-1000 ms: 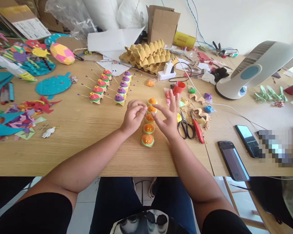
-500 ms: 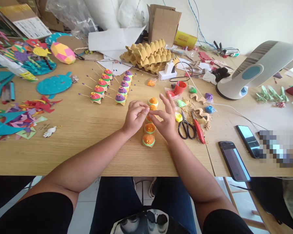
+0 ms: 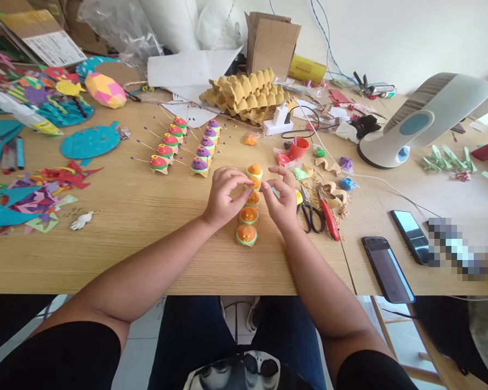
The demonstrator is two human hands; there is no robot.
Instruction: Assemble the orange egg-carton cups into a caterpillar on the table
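Above a row of egg-carton cups with orange domes, my left hand (image 3: 228, 197) pinches thumb and forefinger together; anything between them is too small to make out. My right hand (image 3: 282, 200) faces it just to the right, thumb and forefinger tips close together and the other fingers curled. A bit of blue shows behind its fingers, its kind unclear. The orange row (image 3: 249, 215) runs away from me, pale green round the bases, with yellow smiling faces on the nearer domes. My fingers partly cover the middle cups.
Left of my hands stand a purple row (image 3: 201, 164) and a red row (image 3: 158, 161) with pin-like sticks. Scissors (image 3: 311, 215), a red cutter (image 3: 329, 216) and clay lumps lie right, before phones (image 3: 388, 269) and a fan (image 3: 410, 124). Egg trays (image 3: 244, 92) sit behind.
My hands, whose fingertips met over the orange row, have drawn a little apart. The right hand has moved right, and its raised fingers have curled down.
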